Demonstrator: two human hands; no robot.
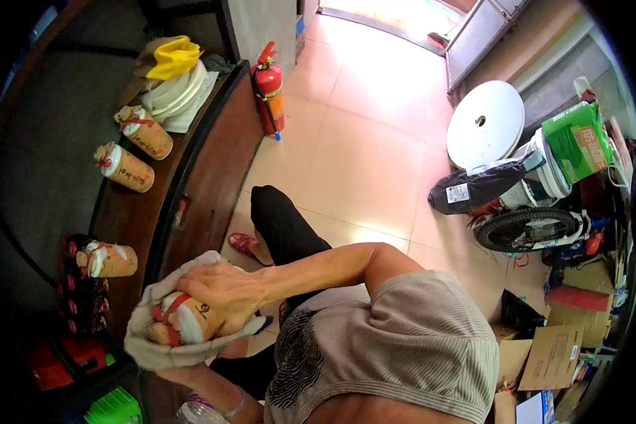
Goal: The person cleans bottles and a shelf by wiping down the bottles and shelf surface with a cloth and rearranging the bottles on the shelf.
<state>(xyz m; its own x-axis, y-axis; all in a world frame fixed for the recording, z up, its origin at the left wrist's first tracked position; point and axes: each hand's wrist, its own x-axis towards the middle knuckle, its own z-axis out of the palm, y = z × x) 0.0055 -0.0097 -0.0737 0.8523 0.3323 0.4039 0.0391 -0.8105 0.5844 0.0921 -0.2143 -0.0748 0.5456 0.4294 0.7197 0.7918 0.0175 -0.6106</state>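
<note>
One of my hands (222,291) lies over a wrapped jar (191,319) with a white lid and red ribbon, its fingers curled on the jar's side. A greyish cloth (143,339) wraps around and under the jar. My other hand is hidden beneath this cloth; only its forearm shows, coming from below. Three similar jars stand on the dark wooden cabinet: one (146,133) near the white cloths, one (125,168) beside it, and one (109,260) closer to the held jar.
A red fire extinguisher (269,92) stands beside the cabinet. Yellow cloth (173,58) and white bags lie at its far end. On the right are a white round lid (498,116), a black bag (480,189), a wheel (526,230) and cardboard boxes (552,357).
</note>
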